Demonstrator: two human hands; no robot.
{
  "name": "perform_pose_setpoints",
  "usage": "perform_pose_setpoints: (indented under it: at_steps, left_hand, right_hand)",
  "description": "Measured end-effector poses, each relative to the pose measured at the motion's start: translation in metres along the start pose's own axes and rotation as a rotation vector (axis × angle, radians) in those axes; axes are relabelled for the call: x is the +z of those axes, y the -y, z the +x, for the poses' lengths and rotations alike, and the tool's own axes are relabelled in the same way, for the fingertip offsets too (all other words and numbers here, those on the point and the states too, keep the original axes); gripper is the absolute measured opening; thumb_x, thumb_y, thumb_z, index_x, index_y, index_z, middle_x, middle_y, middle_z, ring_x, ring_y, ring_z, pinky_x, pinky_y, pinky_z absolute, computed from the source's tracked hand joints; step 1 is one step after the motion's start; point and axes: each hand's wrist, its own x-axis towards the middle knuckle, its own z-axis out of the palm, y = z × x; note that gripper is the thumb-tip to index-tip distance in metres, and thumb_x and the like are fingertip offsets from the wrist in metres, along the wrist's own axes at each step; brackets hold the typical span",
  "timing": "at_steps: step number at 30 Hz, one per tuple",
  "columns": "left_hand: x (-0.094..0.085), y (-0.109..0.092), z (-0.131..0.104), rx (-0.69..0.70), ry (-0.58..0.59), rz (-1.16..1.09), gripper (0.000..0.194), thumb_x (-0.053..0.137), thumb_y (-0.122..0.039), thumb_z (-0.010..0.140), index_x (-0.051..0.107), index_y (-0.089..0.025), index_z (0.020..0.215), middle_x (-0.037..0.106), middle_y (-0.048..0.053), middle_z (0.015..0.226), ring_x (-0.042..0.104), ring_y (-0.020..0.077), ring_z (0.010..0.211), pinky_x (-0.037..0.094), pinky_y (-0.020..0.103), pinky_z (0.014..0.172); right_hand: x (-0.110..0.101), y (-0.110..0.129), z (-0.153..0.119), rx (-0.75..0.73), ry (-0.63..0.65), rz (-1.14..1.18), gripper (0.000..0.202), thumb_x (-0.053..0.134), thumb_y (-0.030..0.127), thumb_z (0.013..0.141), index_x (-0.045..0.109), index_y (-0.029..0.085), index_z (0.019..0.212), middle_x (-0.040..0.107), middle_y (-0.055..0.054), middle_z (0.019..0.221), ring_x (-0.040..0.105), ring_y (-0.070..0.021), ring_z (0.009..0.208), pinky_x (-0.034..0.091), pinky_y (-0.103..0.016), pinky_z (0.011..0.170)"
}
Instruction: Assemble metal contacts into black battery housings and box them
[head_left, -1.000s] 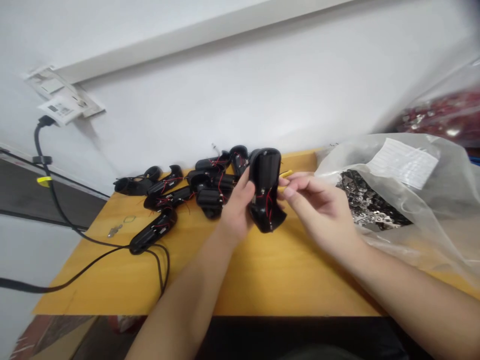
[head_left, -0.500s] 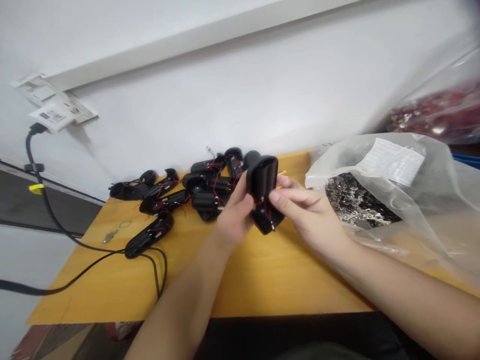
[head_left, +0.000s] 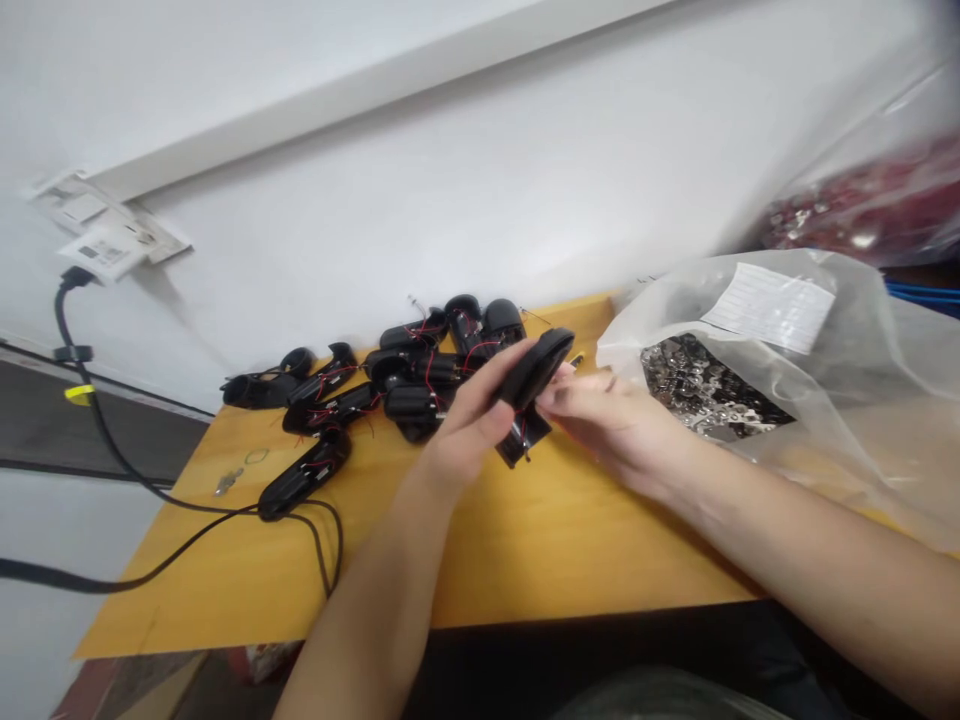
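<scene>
A black plastic housing (head_left: 538, 372) with thin wires is held up over the table, tilted so its rounded end leans to the right. My left hand (head_left: 466, 430) is wrapped round its left side, thumb toward me. On the right, my right hand (head_left: 611, 415) pinches the housing with thumb and fingers; the fingertips are partly hidden. A small metal-tipped end shows at the housing's lower edge. Behind my left hand lies a heap of similar black housings (head_left: 412, 402) with red wires.
The yellow table (head_left: 517, 560) meets a white wall. To the right, a clear plastic bag (head_left: 675, 300) holds many small shiny metal parts (head_left: 705, 390). A black cable (head_left: 187, 575) crosses the left side, near a single housing (head_left: 304, 475) and small metal pieces (head_left: 227, 482).
The held housing has turned from showing its hollow inside to nearly edge-on, its top tilting right. Both hands have turned with it and kept their grip. The camera view has shifted slightly.
</scene>
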Motion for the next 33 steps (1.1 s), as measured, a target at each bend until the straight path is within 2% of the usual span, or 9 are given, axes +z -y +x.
perform_pose_setpoints:
  at_steps: [3, 6, 10, 12, 18, 21, 25, 29, 33]
  left_hand:
    - [0.005, -0.017, -0.006, 0.077, 0.03, 0.19, 0.052, 0.066, -0.051, 0.099, 0.067, -0.03, 0.146, 0.07, 0.011, 0.143, 0.065, 0.0347, 0.136, 0.048, 0.05, 0.121]
    - [0.014, -0.036, -0.014, 0.188, 0.137, 0.453, 0.047, 0.062, -0.041, 0.101, 0.068, -0.027, 0.146, 0.068, 0.011, 0.146, 0.063, 0.0351, 0.136, 0.047, 0.05, 0.121]
    - [0.02, -0.048, -0.019, 0.3, 0.16, 0.634, 0.054, 0.065, -0.026, 0.096, 0.064, -0.032, 0.15, 0.069, 0.009, 0.145, 0.065, 0.0325, 0.13, 0.048, 0.049, 0.119]
    - [0.02, -0.048, -0.019, 0.307, 0.182, 0.697, 0.062, 0.066, -0.021, 0.094, 0.059, -0.031, 0.154, 0.07, 0.01, 0.143, 0.066, 0.0317, 0.128, 0.049, 0.048, 0.117]
    - [0.024, -0.036, -0.016, 0.297, 0.1, 0.66, 0.06, 0.068, -0.009, 0.089, 0.067, -0.033, 0.145, 0.07, 0.009, 0.141, 0.066, 0.031, 0.133, 0.051, 0.047, 0.12]
    - [0.023, -0.027, -0.012, 0.418, 0.103, 0.668, 0.057, 0.071, -0.011, 0.09, 0.066, -0.029, 0.144, 0.07, 0.01, 0.137, 0.068, 0.0282, 0.13, 0.053, 0.046, 0.118]
    - [0.014, -0.018, -0.006, 0.586, 0.214, 0.658, 0.058, 0.078, -0.018, 0.088, 0.062, -0.019, 0.145, 0.071, 0.014, 0.129, 0.071, 0.0249, 0.121, 0.059, 0.038, 0.108]
    - [0.007, -0.016, -0.005, 0.535, 0.231, 0.673, 0.061, 0.078, -0.016, 0.087, 0.059, -0.02, 0.145, 0.074, 0.012, 0.122, 0.072, 0.0217, 0.115, 0.061, 0.032, 0.1]
    - [0.005, -0.01, -0.003, 0.472, 0.225, 0.639, 0.067, 0.091, -0.033, 0.082, 0.061, -0.022, 0.141, 0.074, 0.012, 0.127, 0.074, 0.023, 0.112, 0.062, 0.031, 0.095]
  right_hand:
    - [-0.004, 0.001, -0.004, -0.056, 0.096, -0.015, 0.022, 0.089, 0.04, 0.081, 0.079, 0.025, 0.067, 0.072, -0.002, 0.078, 0.067, -0.0199, 0.081, 0.061, -0.04, 0.081]
    - [-0.011, 0.008, -0.007, -0.209, 0.22, -0.154, 0.013, 0.087, 0.036, 0.086, 0.082, 0.029, 0.076, 0.073, -0.001, 0.083, 0.069, -0.02, 0.082, 0.061, -0.04, 0.08]
    - [-0.017, 0.02, -0.01, -0.487, 0.317, -0.35, 0.024, 0.086, 0.037, 0.09, 0.078, 0.031, 0.068, 0.073, -0.003, 0.094, 0.067, -0.0269, 0.121, 0.058, -0.048, 0.104]
    - [-0.017, 0.024, -0.012, -0.532, 0.318, -0.383, 0.027, 0.083, 0.036, 0.093, 0.078, 0.03, 0.068, 0.074, -0.004, 0.103, 0.064, -0.0281, 0.128, 0.057, -0.052, 0.109]
    - [-0.014, 0.028, -0.021, -0.581, 0.269, -0.472, 0.011, 0.083, 0.02, 0.091, 0.085, 0.031, 0.089, 0.071, -0.006, 0.126, 0.067, -0.0278, 0.124, 0.058, -0.05, 0.107]
    - [-0.015, 0.028, -0.022, -0.615, 0.275, -0.477, 0.016, 0.082, 0.015, 0.09, 0.083, 0.03, 0.094, 0.068, -0.006, 0.129, 0.067, -0.0276, 0.121, 0.058, -0.048, 0.105]
    - [-0.016, 0.028, -0.021, -0.572, 0.339, -0.487, 0.008, 0.077, 0.015, 0.093, 0.078, 0.023, 0.093, 0.065, -0.009, 0.126, 0.065, -0.0268, 0.123, 0.056, -0.043, 0.106]
    - [-0.013, 0.028, -0.021, -0.519, 0.386, -0.484, 0.009, 0.071, 0.014, 0.095, 0.073, 0.02, 0.088, 0.067, -0.009, 0.115, 0.065, -0.023, 0.112, 0.057, -0.038, 0.1]
    - [-0.009, 0.029, -0.024, -0.411, 0.343, -0.455, 0.01, 0.07, 0.015, 0.096, 0.074, 0.02, 0.088, 0.065, -0.01, 0.111, 0.065, -0.0234, 0.109, 0.056, -0.04, 0.101]
